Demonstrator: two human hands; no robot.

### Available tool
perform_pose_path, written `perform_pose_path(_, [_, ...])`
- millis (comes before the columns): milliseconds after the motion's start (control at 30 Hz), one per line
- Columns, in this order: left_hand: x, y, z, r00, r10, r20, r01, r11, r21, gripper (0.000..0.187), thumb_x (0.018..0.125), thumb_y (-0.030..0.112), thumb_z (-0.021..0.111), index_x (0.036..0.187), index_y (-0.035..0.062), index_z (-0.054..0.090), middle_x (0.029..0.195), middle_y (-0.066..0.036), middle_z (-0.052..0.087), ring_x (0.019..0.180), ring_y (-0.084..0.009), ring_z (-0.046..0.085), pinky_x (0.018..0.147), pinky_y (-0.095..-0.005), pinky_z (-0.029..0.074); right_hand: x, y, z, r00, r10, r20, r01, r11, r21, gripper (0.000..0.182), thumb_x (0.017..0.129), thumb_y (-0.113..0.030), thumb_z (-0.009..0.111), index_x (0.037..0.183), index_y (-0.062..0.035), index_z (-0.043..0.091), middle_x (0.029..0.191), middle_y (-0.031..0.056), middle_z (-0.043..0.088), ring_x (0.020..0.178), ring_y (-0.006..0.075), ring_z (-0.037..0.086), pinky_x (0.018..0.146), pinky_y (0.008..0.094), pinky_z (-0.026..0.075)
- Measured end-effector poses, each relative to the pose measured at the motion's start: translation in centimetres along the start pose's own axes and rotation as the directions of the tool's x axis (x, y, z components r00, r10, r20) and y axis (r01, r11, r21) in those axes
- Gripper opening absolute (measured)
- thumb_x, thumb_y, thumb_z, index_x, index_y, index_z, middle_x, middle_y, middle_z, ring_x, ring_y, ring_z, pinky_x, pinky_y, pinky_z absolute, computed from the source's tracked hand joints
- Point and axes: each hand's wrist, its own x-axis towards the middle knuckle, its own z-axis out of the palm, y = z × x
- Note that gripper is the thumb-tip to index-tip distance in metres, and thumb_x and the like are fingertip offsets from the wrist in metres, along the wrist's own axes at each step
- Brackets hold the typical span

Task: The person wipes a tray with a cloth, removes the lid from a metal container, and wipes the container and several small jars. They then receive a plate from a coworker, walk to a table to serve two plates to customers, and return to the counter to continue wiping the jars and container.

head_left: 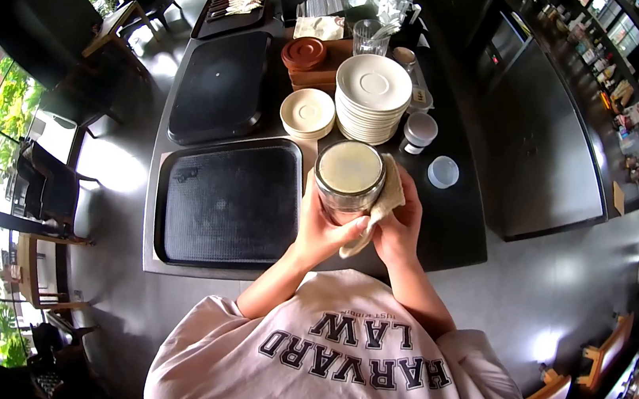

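Note:
I hold a clear glass jar filled with a pale creamy substance above the counter's front edge. My left hand grips the jar's near side from below. My right hand presses a beige cloth against the jar's right side. The jar has no lid on. A round pale blue lid lies on the dark counter just right of the jar.
A black tray lies left of the jar, another black tray behind it. A tall stack of white saucers, a smaller saucer stack, a small lidded jar, brown dishes and a glass stand behind.

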Motion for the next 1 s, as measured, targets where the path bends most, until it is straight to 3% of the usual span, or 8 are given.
perform_pose_path(100, [-0.2,-0.6,0.1,1.000,-0.009,-0.009,0.008,0.993,-0.116,0.079,0.065,0.024,0.080,0.122,-0.0033,0.033,0.116,-0.012,0.042,0.109,-0.0195,0.044,0.094,-0.0320,0.036,-0.2,-0.1,0.4,0.997,-0.057,0.051,0.063,0.990,-0.125,0.076,0.075,-0.032,0.072,0.132,0.0039,0.035,0.130,0.0114,0.042,0.119,0.0177,0.041,0.101,0.0311,0.030])
perform_pose_path(133, [-0.2,-0.8,-0.5,1.000,-0.013,0.028,0.013,1.000,-0.009,0.080,0.066,0.027,0.080,0.122,-0.0041,0.032,0.116,-0.013,0.040,0.109,-0.0208,0.044,0.094,-0.0325,0.036,-0.1,-0.5,0.7,0.997,-0.051,0.066,0.059,0.989,-0.138,0.077,0.075,-0.033,0.072,0.132,0.0043,0.034,0.131,0.0118,0.041,0.120,0.0181,0.040,0.102,0.0315,0.029])
perform_pose_path(300, [-0.1,0.9,-0.2,0.987,-0.096,0.130,0.103,0.993,-0.051,0.083,0.063,0.033,0.080,0.121,-0.0054,0.035,0.110,-0.014,0.040,0.105,-0.0227,0.044,0.093,-0.0333,0.035,0.3,-1.8,0.4,0.988,-0.055,0.146,0.093,0.959,-0.267,0.086,0.073,-0.037,0.071,0.135,0.0056,0.029,0.133,0.0138,0.040,0.121,0.0186,0.039,0.102,0.0316,0.028])
perform_pose_path(433, [-0.2,1.7,-0.6,0.972,-0.137,0.192,0.141,0.990,-0.007,0.084,0.060,0.035,0.080,0.120,-0.0061,0.037,0.109,-0.014,0.041,0.104,-0.0254,0.046,0.094,-0.0352,0.033,0.2,-2.5,1.3,0.981,-0.085,0.176,0.123,0.968,-0.218,0.093,0.073,-0.039,0.071,0.139,0.0034,0.022,0.135,0.0138,0.038,0.122,0.0164,0.037,0.102,0.0309,0.027])
perform_pose_path(533, [-0.5,1.7,-0.7,0.967,-0.168,0.194,0.165,0.986,0.030,0.083,0.060,0.033,0.079,0.120,-0.0065,0.038,0.112,-0.016,0.043,0.105,-0.0261,0.046,0.096,-0.0354,0.032,0.1,-2.8,1.8,0.983,-0.021,0.183,0.042,0.993,-0.114,0.091,0.076,-0.040,0.068,0.139,0.0038,0.019,0.132,0.0126,0.039,0.120,0.0165,0.038,0.101,0.0303,0.028])
perform_pose_path(600, [-0.5,1.8,-0.6,0.972,-0.153,0.179,0.140,0.987,0.079,0.084,0.060,0.034,0.079,0.121,-0.0069,0.038,0.114,-0.018,0.045,0.107,-0.0266,0.046,0.097,-0.0358,0.031,0.0,-2.8,1.8,0.979,-0.040,0.198,0.066,0.989,-0.129,0.087,0.078,-0.039,0.066,0.137,0.0041,0.021,0.129,0.0126,0.041,0.119,0.0167,0.039,0.100,0.0302,0.029])
perform_pose_path(767, [-0.4,1.5,-1.5,0.939,-0.146,0.311,0.104,0.983,0.149,0.086,0.060,0.039,0.078,0.119,-0.0088,0.038,0.112,-0.019,0.042,0.107,-0.0292,0.044,0.096,-0.0379,0.032,-0.7,-2.7,1.7,0.980,-0.109,0.169,0.140,0.973,-0.183,0.081,0.079,-0.043,0.063,0.133,0.0048,0.025,0.126,0.0138,0.043,0.116,0.0186,0.042,0.097,0.0309,0.032])
perform_pose_path(1000, [-0.4,1.2,-1.3,0.946,-0.134,0.296,0.086,0.982,0.169,0.089,0.061,0.039,0.078,0.122,-0.0094,0.036,0.112,-0.018,0.044,0.107,-0.0288,0.043,0.096,-0.0378,0.032,0.1,-1.3,1.2,0.978,-0.117,0.172,0.110,0.993,0.048,0.064,0.088,-0.042,0.049,0.129,0.0045,0.034,0.129,0.0153,0.044,0.116,0.0201,0.044,0.098,0.0331,0.035])
